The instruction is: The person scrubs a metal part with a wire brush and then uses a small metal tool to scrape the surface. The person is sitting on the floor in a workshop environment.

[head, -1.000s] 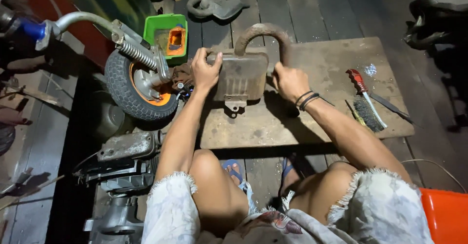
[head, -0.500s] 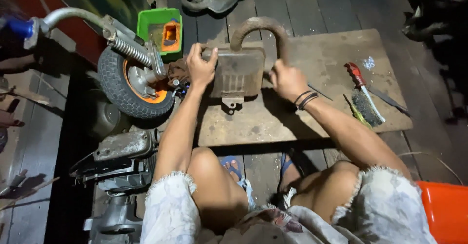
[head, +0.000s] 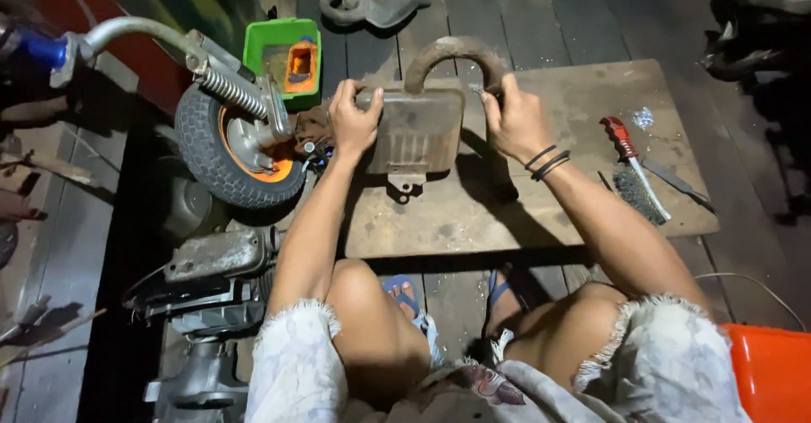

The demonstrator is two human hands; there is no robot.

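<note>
A rusty metal muffler (head: 420,132) with a curved pipe (head: 452,53) on top stands on edge on a wooden board (head: 541,203). My left hand (head: 353,119) grips its upper left corner. Where the pipe's right end comes down beside the body, my right hand (head: 511,119) is closed around a small tool or part that I cannot make out. A mounting tab (head: 404,182) hangs from the muffler's lower edge.
A small wheel with an orange hub (head: 241,157) and a spring shock (head: 232,92) lies left of the board. A green tray (head: 283,56) is behind it. A red-handled wire brush (head: 634,170) lies on the board's right. Engine parts (head: 211,279) sit at lower left, an orange bin (head: 773,372) at lower right.
My right hand has moved up from the muffler's right edge to the pipe's end. The muffler has shifted slightly as I hold it.
</note>
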